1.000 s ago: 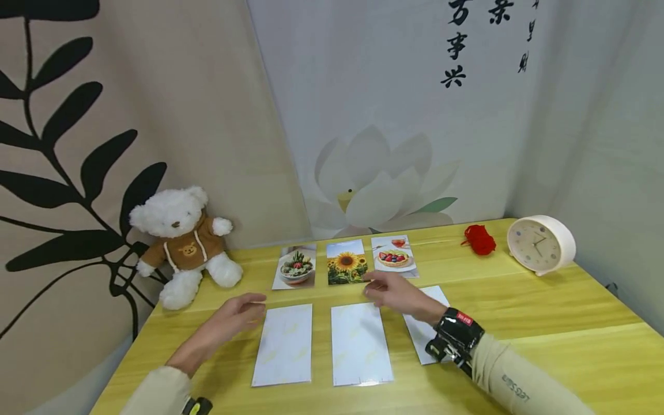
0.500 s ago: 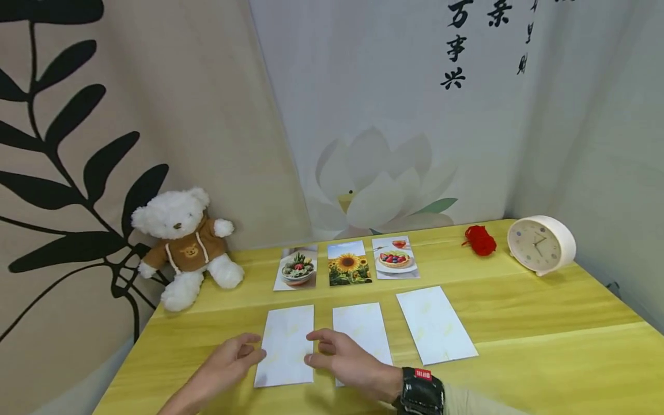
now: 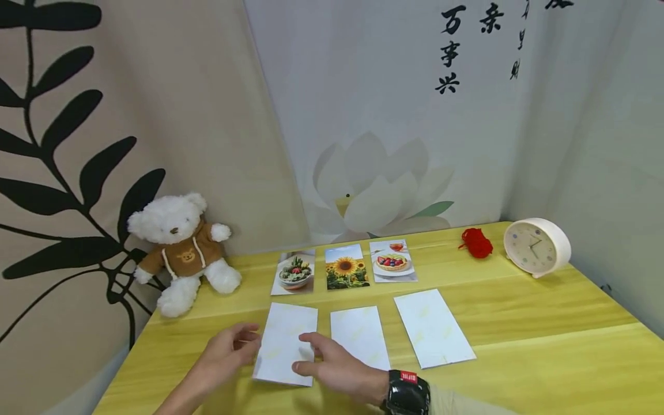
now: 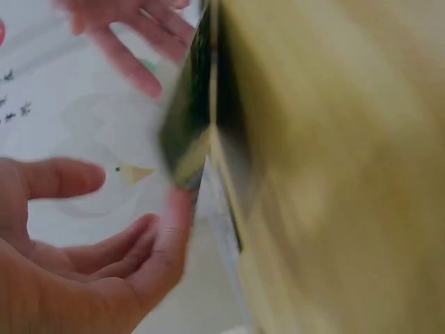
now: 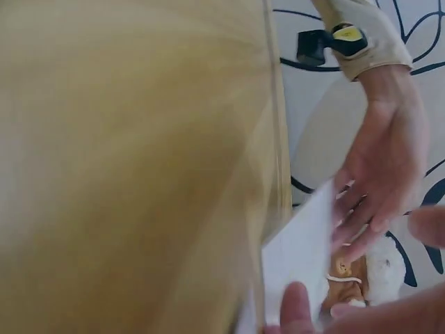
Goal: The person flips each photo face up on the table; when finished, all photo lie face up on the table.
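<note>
In the head view, a white card (image 3: 286,340) at the front left is between my hands. It is tilted slightly off the table; in the left wrist view its dark green underside (image 4: 191,115) shows. My left hand (image 3: 228,351) is at its left edge, one finger touching the card and the thumb apart from it. My right hand (image 3: 337,369) reaches over its right edge with thumb and forefinger spread; in the right wrist view a fingertip (image 5: 295,306) lies against the white face. Some right fingers are hidden.
Two more white cards, one centre (image 3: 358,331) and one right (image 3: 434,328), lie in the same row. Behind them lie picture cards of a planted bowl (image 3: 294,273), sunflowers (image 3: 346,268) and a fruit tart (image 3: 392,262). A teddy bear (image 3: 184,253), red yarn (image 3: 475,243) and clock (image 3: 534,248) stand around.
Both hands have come down towards me, the right one also leftwards from the sunflower picture, to the sides of the left white card. That card now tilts and has shifted slightly.
</note>
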Demonstrator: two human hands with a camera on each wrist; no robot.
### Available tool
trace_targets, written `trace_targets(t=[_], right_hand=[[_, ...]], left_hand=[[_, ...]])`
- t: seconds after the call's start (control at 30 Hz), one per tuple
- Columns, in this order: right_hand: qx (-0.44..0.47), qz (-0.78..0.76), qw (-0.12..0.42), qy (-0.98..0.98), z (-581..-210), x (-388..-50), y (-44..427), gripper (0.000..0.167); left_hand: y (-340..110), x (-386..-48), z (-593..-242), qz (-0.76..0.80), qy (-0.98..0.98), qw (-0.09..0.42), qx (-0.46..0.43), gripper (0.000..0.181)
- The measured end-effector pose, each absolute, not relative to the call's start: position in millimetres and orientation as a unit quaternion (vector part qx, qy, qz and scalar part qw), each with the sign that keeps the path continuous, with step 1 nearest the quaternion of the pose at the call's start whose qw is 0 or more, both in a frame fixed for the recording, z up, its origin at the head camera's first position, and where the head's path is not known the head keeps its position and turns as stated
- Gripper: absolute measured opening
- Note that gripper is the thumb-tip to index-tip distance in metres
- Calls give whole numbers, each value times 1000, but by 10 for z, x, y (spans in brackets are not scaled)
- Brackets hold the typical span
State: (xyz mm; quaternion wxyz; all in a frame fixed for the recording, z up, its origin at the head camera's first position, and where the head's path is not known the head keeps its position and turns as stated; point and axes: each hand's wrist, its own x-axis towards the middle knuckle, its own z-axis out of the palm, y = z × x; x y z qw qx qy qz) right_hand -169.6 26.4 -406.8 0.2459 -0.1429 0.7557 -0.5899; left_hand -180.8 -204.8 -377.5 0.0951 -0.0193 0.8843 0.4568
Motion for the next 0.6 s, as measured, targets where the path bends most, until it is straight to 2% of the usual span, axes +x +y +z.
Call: trace_targets(t=[0.2,0.4,0.6], right_hand=[[-198,-508,222,808,-4008,-1814,268,66],[-220,-465,176,839,-3997,-1884,236,61],[-214,-485,172,830,-3961,-1917,207,55]], left_hand=[[-2011,-1880,-3713,536,841,70,-10,36],[-1964,-1904,-3785,590,802,94,10,46],[-1924,-1919,-3801,592,796,115,56,55]])
